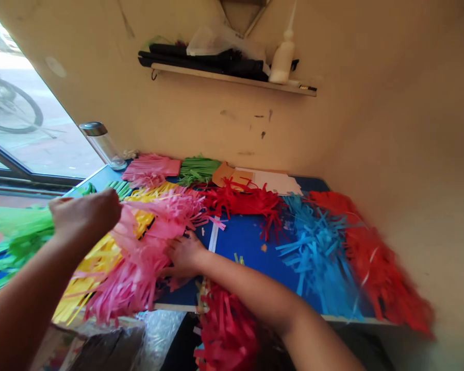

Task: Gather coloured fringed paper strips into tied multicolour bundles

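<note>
My left hand (85, 214) is closed in a fist, raised above the left part of the table. A piece of pink fringed tissue paper (162, 232) stretches from its fingers to the right. My right hand (186, 255) lies on the right edge of this pink paper, fingers spread. Yellow fringed paper (100, 252) lies under and beside the pink. Green fringed paper (27, 242) is left of my left hand, partly behind my arm. A dark red fringe (228, 330) hangs at the table's front edge, below my right forearm.
Red (242, 198), blue (325, 252) and orange-red fringes (382, 268) lie on the blue table (247, 247). Behind are pink (150, 167) and green bundles (199, 170), pale sheets (274, 180) and a glass bottle (104, 147). A wall shelf (232, 80) carries a white squeeze bottle (283, 59).
</note>
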A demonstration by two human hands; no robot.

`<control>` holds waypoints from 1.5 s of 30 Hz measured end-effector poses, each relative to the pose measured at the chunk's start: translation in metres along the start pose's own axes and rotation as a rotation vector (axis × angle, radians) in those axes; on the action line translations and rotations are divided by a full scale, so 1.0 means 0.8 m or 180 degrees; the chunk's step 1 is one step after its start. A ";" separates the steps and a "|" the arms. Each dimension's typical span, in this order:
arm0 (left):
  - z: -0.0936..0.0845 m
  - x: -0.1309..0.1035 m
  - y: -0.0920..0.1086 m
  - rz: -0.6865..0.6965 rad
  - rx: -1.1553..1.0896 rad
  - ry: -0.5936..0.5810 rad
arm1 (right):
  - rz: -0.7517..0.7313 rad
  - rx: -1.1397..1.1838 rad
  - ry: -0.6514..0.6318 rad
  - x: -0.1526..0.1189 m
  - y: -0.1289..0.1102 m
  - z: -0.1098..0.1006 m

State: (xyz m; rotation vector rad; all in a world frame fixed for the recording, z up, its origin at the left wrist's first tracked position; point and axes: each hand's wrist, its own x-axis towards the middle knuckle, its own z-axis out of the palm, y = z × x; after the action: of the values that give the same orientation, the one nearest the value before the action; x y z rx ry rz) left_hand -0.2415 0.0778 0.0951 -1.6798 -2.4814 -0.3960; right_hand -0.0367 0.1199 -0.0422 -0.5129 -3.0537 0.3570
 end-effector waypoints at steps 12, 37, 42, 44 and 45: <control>-0.060 0.015 0.169 0.1639 0.0575 0.1196 | 0.0130 0.1147 0.0834 -0.036 0.005 -0.044; 0.195 -0.143 0.258 0.3035 -0.0230 -0.0273 | 0.2881 0.2688 0.5351 -0.376 0.085 -0.068; 0.188 -0.146 0.266 0.3120 -0.0212 -0.0422 | 0.1963 0.0453 0.2202 -0.332 0.045 -0.031; 0.182 -0.148 0.265 0.3142 -0.0225 -0.0465 | 0.2743 -0.0072 0.2460 -0.329 0.052 -0.027; 0.179 -0.149 0.264 0.3151 -0.0269 -0.0491 | 0.3015 -0.0269 0.2664 -0.330 0.056 -0.026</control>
State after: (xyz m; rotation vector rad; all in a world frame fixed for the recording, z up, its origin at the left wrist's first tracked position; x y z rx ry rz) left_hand 0.0059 0.0853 -0.0394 -2.7326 -1.3987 -0.2421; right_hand 0.2289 0.0800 -0.0283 -1.5946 -1.8688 -0.0139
